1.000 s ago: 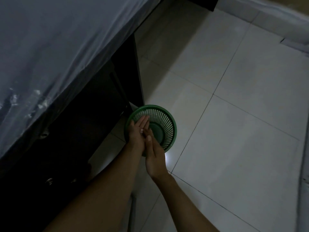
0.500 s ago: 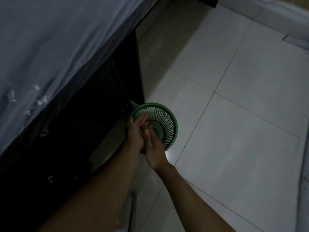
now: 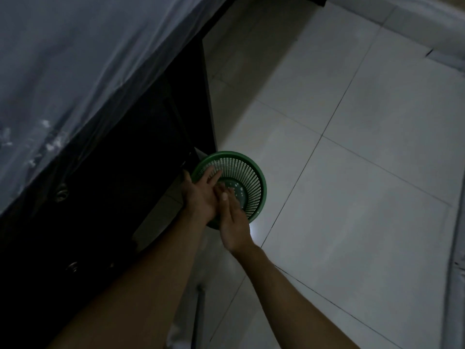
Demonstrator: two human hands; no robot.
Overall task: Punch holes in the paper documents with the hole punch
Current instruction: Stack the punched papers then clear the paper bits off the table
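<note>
the room is lying dim, and both bare arms are reaching down over the green basket, a round slatted bin that is sitting on the pale tiled floor. the left hand is hanging above the basket's near-left rim, palm turned up, its fingers stretched out flat and gripping nothing. the right hand is pressing edge-on against the left palm just above the basket's near rim, fingers straight and together, also closed around nothing. small white paper bits are lying scattered on the basket's solid bottom, just beyond the fingertips. the dark desk is standing right beside the basket on its left, the basket's rim nearly touching the desk's corner leg. a sheet of clear plastic cover is draping over the desk top, up and to the left of the basket. the hole punch and the paper documents are not showing anywhere from here; only those punched bits are sitting in the basket.
</note>
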